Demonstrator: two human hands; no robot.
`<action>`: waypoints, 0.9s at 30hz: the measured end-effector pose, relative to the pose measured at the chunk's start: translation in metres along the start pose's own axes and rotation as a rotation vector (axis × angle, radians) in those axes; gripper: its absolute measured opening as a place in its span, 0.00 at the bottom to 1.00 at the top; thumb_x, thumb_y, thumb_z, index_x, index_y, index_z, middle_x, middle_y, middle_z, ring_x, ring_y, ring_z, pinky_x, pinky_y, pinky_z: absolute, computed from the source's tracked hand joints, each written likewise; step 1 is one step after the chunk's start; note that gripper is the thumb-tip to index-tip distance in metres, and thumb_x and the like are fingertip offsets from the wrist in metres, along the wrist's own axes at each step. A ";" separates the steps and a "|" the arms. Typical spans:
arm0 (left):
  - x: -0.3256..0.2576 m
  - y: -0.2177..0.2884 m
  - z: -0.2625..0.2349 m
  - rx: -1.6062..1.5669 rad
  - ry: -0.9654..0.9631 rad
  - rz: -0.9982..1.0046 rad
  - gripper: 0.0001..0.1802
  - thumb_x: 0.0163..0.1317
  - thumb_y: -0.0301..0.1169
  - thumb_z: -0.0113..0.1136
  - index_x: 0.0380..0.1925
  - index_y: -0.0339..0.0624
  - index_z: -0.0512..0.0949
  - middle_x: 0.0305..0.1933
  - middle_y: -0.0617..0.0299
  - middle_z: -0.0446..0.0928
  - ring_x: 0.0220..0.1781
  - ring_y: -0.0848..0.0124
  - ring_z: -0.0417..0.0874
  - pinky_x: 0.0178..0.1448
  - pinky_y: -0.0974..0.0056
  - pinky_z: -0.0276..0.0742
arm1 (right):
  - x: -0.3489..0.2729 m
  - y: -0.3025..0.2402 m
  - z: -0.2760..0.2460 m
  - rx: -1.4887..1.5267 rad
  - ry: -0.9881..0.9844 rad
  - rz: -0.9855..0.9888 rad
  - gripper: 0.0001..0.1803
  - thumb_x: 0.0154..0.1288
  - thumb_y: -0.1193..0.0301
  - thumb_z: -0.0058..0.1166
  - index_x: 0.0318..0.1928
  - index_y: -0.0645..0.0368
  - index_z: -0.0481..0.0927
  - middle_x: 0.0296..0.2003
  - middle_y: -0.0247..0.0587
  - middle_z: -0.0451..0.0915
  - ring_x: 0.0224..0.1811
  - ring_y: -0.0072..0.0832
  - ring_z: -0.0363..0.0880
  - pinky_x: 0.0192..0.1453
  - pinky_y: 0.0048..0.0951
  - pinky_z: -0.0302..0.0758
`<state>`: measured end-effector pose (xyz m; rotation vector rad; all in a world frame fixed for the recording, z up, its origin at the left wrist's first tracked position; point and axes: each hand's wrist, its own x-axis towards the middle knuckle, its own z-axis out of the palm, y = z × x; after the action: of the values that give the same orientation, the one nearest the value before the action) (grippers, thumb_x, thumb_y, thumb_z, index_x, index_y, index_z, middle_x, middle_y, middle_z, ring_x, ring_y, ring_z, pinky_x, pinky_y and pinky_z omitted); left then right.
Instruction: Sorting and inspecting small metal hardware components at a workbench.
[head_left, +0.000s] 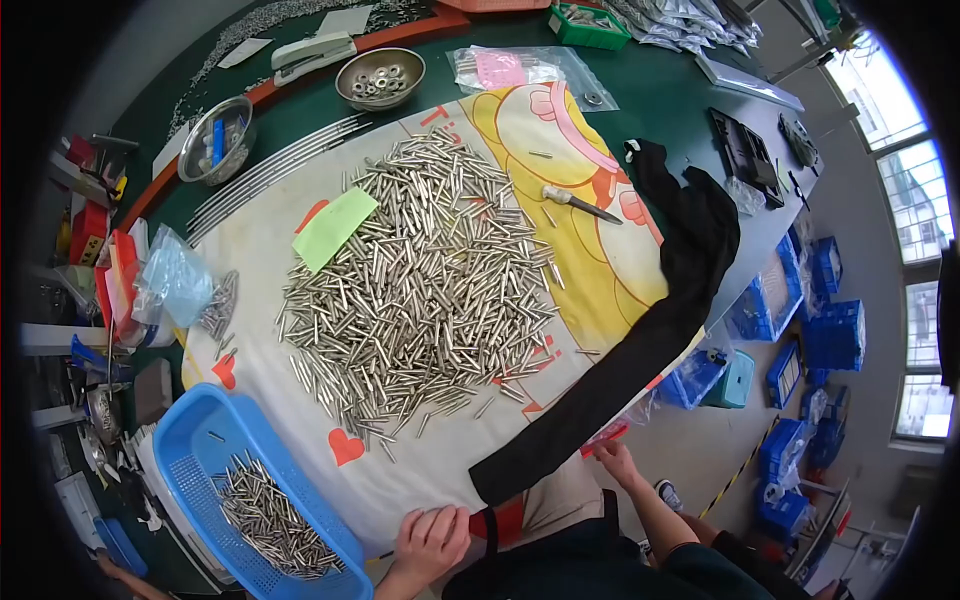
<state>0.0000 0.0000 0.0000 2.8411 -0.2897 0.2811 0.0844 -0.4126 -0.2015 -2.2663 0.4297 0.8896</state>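
Left hand (pixel 432 540) rests curled, knuckles up, on the near edge of the printed cloth (pixel 600 270) covering the tabletop, gripping the hem just beside the blue basket (pixel 200 440) of metal pins. Right hand (pixel 615 462) is below the tabletop edge, pinching the cloth's red-trimmed corner. The black sleeve (pixel 640 340) lies between and beyond both hands, its long axis running from near the left hand diagonally up-right; the heap of loose pins (pixel 430 280) sits farther in.

Bright daylight pours in from the windows (pixel 915 215) at right; the fisheye bends edges, and the rim goes black.
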 end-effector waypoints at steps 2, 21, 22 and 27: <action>-0.017 0.012 -0.031 -0.026 0.018 -0.011 0.21 0.45 0.34 0.62 0.43 0.48 0.74 0.46 0.63 0.70 0.47 0.68 0.70 0.54 0.57 0.66 | -0.040 -0.055 -0.019 -0.019 0.169 -0.244 0.12 0.57 0.67 0.53 0.33 0.65 0.80 0.24 0.49 0.80 0.28 0.34 0.81 0.33 0.32 0.75; 0.002 0.017 0.011 -0.316 0.461 -0.151 0.18 0.39 0.27 0.64 0.35 0.37 0.76 0.40 0.57 0.74 0.42 0.58 0.75 0.46 0.60 0.73 | -0.076 -0.348 -0.034 -0.232 0.239 -1.744 0.03 0.49 0.77 0.56 0.22 0.60 0.75 0.22 0.40 0.71 0.27 0.33 0.74 0.29 0.33 0.69; 0.001 0.017 0.009 -0.334 0.495 -0.169 0.17 0.40 0.26 0.63 0.34 0.36 0.76 0.39 0.56 0.75 0.41 0.58 0.75 0.45 0.61 0.73 | -0.072 -0.354 -0.029 -0.349 0.270 -1.806 0.03 0.49 0.76 0.56 0.23 0.59 0.75 0.25 0.40 0.72 0.31 0.34 0.75 0.32 0.35 0.71; -0.002 0.018 0.012 -0.320 0.579 -0.217 0.13 0.42 0.26 0.62 0.32 0.36 0.76 0.37 0.56 0.75 0.41 0.58 0.76 0.45 0.61 0.73 | -0.063 -0.367 -0.012 -0.721 0.315 -1.914 0.02 0.45 0.74 0.54 0.23 0.59 0.76 0.27 0.41 0.73 0.35 0.39 0.74 0.37 0.37 0.73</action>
<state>-0.0043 -0.0205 -0.0076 2.3229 0.0882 0.8923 0.2314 -0.1484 0.0168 -2.0475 -1.8988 -0.4339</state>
